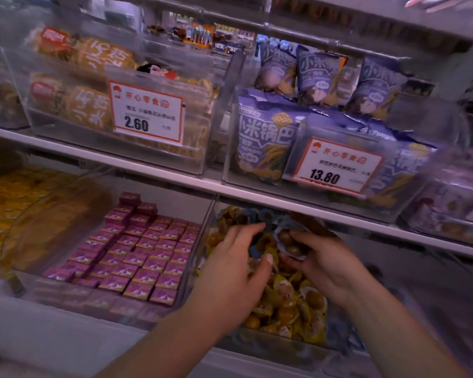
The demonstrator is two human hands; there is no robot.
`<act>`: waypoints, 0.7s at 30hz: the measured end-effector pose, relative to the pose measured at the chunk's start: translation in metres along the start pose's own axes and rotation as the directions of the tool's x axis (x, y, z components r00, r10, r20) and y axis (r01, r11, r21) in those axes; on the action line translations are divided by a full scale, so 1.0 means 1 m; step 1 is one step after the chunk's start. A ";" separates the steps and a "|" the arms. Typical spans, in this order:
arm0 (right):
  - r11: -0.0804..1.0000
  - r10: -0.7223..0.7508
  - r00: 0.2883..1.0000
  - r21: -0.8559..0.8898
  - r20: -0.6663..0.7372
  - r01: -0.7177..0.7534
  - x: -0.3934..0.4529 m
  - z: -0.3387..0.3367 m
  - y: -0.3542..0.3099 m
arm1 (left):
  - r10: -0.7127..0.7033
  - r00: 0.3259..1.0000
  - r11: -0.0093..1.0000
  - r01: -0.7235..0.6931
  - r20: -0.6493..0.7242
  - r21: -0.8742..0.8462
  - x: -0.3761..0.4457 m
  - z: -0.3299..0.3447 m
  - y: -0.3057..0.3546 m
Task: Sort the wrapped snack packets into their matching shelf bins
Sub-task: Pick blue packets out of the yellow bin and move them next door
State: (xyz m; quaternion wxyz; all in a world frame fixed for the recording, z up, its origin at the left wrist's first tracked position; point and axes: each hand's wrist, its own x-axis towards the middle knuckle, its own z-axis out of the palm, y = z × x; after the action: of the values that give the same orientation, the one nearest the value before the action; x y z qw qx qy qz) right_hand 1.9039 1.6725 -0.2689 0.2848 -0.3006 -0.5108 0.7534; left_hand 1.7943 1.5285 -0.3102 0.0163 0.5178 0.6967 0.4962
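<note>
— Reporting on the grip, please?

— Holding a clear packet (291,245) of brown round snacks in my right hand (321,264), fingers curling round it, just above the bin of yellow-wrapped packets (287,304) on the lower shelf.

— And the left?

— My left hand (236,264) is reaching into the same bin, fingers spread and relaxed, touching the pile, gripping nothing.

— Neighbouring stock?

— Purple boxes (137,257) are sitting in the bin just to the left; purple bags (266,144) are standing in the bin above.
</note>
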 end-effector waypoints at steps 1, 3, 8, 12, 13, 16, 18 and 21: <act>0.999 0.020 0.999 0.034 0.033 -0.021 -0.009 -0.002 0.000 | 0.004 1.000 1.000 -0.004 0.014 0.003 0.000 0.007 0.003; 0.995 0.041 0.997 0.089 0.059 -0.047 -0.024 -0.010 0.000 | 0.051 0.998 0.998 -0.052 0.038 0.018 0.002 0.020 0.009; 0.998 -0.058 0.995 0.026 -0.082 0.060 -0.045 -0.039 0.003 | 0.240 0.957 0.965 -0.253 0.161 0.069 0.001 0.051 0.028; 0.988 -0.151 0.980 -0.062 -0.130 0.144 -0.052 -0.071 -0.006 | 0.320 0.912 0.944 -0.331 0.258 -0.003 0.002 0.069 0.035; 0.986 -0.162 0.976 -0.069 -0.144 0.153 -0.050 -0.084 -0.010 | 0.322 0.913 0.945 -0.325 0.252 -0.032 0.006 0.070 0.035; 0.952 -0.172 0.950 -0.290 -0.260 0.093 -0.037 -0.136 -0.023 | 0.274 0.940 0.961 -0.272 0.204 -0.040 0.021 0.074 0.028; 0.845 -0.196 0.929 -0.535 -0.315 -0.003 -0.028 -0.175 -0.028 | 0.201 0.950 0.974 -0.221 0.240 0.055 0.030 0.076 0.019; 0.695 -0.228 0.892 -0.707 -0.390 -0.131 -0.021 -0.216 -0.027 | 0.109 0.933 0.935 -0.213 0.342 0.284 0.037 0.077 0.006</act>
State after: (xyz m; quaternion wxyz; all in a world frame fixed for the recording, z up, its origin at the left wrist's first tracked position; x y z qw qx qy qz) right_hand 2.0814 1.7950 -0.3045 0.2748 -0.5388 -0.6914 0.3952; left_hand 1.8224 1.6074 -0.3265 0.0048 0.6434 0.7098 0.2867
